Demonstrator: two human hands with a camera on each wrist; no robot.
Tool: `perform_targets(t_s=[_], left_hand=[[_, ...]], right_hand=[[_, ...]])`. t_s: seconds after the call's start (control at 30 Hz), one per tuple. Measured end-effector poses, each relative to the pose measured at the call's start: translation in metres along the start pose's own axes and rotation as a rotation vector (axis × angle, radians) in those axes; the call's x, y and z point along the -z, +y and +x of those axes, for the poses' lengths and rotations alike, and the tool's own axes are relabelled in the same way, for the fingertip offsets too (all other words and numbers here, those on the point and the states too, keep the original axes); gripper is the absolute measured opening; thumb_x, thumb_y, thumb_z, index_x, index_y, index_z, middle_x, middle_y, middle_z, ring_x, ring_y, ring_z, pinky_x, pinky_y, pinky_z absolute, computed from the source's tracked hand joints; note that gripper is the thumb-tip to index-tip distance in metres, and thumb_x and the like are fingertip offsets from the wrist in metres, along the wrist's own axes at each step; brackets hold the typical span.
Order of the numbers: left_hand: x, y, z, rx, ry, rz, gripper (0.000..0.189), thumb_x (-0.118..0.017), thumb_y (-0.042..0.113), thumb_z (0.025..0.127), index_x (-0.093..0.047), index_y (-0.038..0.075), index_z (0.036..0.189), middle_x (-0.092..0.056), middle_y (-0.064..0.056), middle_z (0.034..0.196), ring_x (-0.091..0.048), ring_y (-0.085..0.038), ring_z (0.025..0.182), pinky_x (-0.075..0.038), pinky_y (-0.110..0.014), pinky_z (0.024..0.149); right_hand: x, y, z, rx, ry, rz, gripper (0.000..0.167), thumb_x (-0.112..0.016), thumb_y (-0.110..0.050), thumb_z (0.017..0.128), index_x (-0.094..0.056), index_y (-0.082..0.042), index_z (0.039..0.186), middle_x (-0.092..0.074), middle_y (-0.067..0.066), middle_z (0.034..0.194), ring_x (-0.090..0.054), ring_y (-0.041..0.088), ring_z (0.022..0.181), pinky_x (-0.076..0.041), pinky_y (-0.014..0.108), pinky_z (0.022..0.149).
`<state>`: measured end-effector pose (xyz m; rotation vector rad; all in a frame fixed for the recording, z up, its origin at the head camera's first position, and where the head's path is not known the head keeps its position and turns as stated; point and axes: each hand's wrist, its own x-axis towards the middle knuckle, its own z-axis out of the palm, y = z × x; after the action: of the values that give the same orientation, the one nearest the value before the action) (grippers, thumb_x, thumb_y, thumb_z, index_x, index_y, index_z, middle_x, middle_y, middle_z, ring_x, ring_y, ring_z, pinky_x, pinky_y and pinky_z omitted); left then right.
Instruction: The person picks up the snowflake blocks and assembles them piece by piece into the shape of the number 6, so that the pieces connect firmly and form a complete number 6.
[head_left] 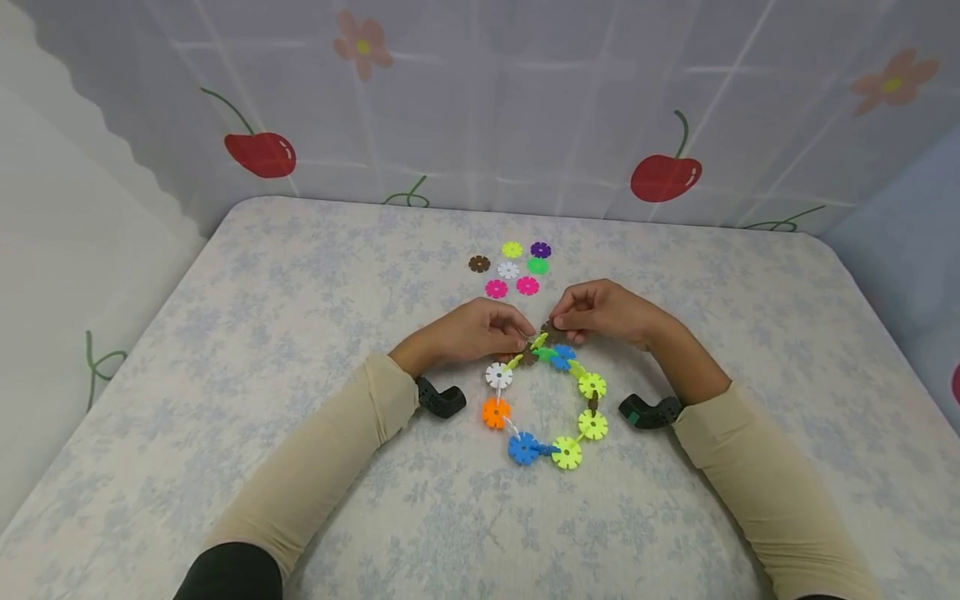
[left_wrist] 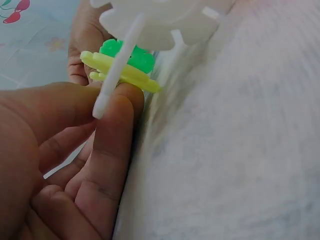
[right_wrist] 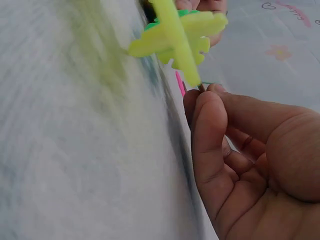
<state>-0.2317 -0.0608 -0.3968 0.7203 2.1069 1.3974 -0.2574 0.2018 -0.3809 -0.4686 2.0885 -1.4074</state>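
Observation:
A ring of notched plastic discs, slotted edge to edge, lies on the table, with a blue disc [head_left: 523, 448] and an orange disc [head_left: 495, 413] among them. At its far side my left hand [head_left: 480, 332] pinches a brown disc [head_left: 529, 356] of the ring between thumb and fingers. My right hand [head_left: 606, 312] pinches another brown disc [head_left: 553, 332], beside a yellow disc [head_left: 540, 341] standing on edge between the hands. A white disc [left_wrist: 165, 22] fills the top of the left wrist view. Fingers hide much of both brown discs.
Several loose discs lie beyond the hands, among them a purple disc [head_left: 541, 250], a brown one [head_left: 479, 264] and a pink one [head_left: 497, 288]. Black wrist devices [head_left: 442, 398] sit at both cuffs. A cherry-print curtain [head_left: 480, 108] hangs behind the table [head_left: 337, 267].

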Motion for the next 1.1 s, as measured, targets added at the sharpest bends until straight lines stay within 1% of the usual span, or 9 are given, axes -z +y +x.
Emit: perform_targets(t_s=[0.07,0.17,0.33,0.47,0.57,0.7,0.83,0.93,1.1], left_hand=[[-0.001,0.000,0.000,0.007,0.011,-0.002,0.017,-0.067,0.007,0.099,-0.074,0.003,0.114,-0.072,-0.006,0.088,-0.062,-0.018,0.076,-0.052,-0.029,0.076],[-0.003,0.002,0.000,0.022,0.014,-0.037,0.015,-0.068,0.007,0.098,-0.075,0.003,0.110,-0.072,-0.007,0.087,-0.060,-0.018,0.072,-0.052,-0.029,0.072],[-0.003,0.004,0.000,0.035,0.028,-0.051,0.013,-0.069,0.006,0.097,-0.078,0.002,0.106,-0.073,-0.006,0.088,-0.060,-0.016,0.070,-0.052,-0.027,0.070],[-0.003,0.004,-0.001,0.043,0.024,-0.056,0.013,-0.069,0.005,0.096,-0.077,0.002,0.106,-0.073,-0.006,0.089,-0.060,-0.017,0.070,-0.052,-0.028,0.069],[-0.001,0.005,-0.002,0.058,0.005,-0.056,0.012,-0.068,0.005,0.097,-0.077,0.002,0.105,-0.072,-0.008,0.087,-0.059,-0.018,0.070,-0.052,-0.028,0.069],[0.000,0.005,-0.003,0.082,-0.015,-0.047,0.011,-0.066,0.007,0.099,-0.075,0.003,0.102,-0.070,-0.009,0.086,-0.060,-0.017,0.069,-0.054,-0.029,0.069],[0.001,0.005,-0.002,0.107,-0.010,-0.051,0.013,-0.063,0.011,0.101,-0.074,0.003,0.103,-0.070,-0.009,0.088,-0.062,-0.016,0.067,-0.056,-0.030,0.067],[0.002,0.005,-0.002,0.126,0.001,-0.031,0.015,-0.063,0.015,0.102,-0.073,0.004,0.104,-0.070,-0.009,0.086,-0.064,-0.016,0.065,-0.057,-0.031,0.065],[0.004,0.005,-0.002,0.145,0.016,0.026,0.017,-0.062,0.019,0.103,-0.074,0.007,0.106,-0.069,-0.010,0.079,-0.064,-0.018,0.061,-0.056,-0.031,0.062]], right_hand=[[-0.002,-0.001,-0.001,0.004,0.009,0.007,0.014,-0.067,-0.003,0.098,-0.068,0.008,0.106,-0.072,0.013,0.094,-0.064,0.018,0.073,-0.057,0.029,0.071],[-0.004,-0.003,-0.001,0.010,0.015,0.008,0.013,-0.065,0.000,0.098,-0.068,0.010,0.105,-0.072,0.014,0.095,-0.063,0.017,0.073,-0.057,0.029,0.071],[-0.009,-0.002,0.002,0.032,0.012,-0.036,0.011,-0.064,0.000,0.098,-0.069,0.008,0.102,-0.073,0.014,0.099,-0.063,0.017,0.074,-0.055,0.028,0.071],[-0.011,-0.002,0.003,0.035,0.020,-0.066,0.009,-0.065,-0.001,0.098,-0.071,0.006,0.100,-0.073,0.013,0.099,-0.064,0.018,0.075,-0.055,0.030,0.070],[-0.012,-0.002,0.003,0.040,0.015,-0.067,0.010,-0.065,-0.001,0.098,-0.072,0.005,0.102,-0.073,0.013,0.099,-0.064,0.019,0.075,-0.055,0.030,0.070],[-0.013,-0.002,0.004,0.061,-0.012,-0.056,0.012,-0.066,-0.003,0.098,-0.072,0.004,0.105,-0.073,0.013,0.099,-0.063,0.020,0.074,-0.055,0.031,0.071],[-0.013,-0.004,0.003,0.052,-0.038,-0.064,0.016,-0.064,-0.006,0.100,-0.072,0.003,0.111,-0.071,0.015,0.099,-0.064,0.024,0.076,-0.056,0.032,0.072],[-0.012,-0.003,0.003,0.038,-0.006,-0.106,0.019,-0.063,-0.011,0.102,-0.071,0.000,0.115,-0.070,0.015,0.098,-0.064,0.027,0.080,-0.056,0.034,0.072],[-0.006,0.000,0.005,0.031,0.120,-0.211,0.021,-0.064,-0.019,0.102,-0.072,-0.005,0.116,-0.068,0.013,0.092,-0.061,0.028,0.080,-0.052,0.033,0.066]])
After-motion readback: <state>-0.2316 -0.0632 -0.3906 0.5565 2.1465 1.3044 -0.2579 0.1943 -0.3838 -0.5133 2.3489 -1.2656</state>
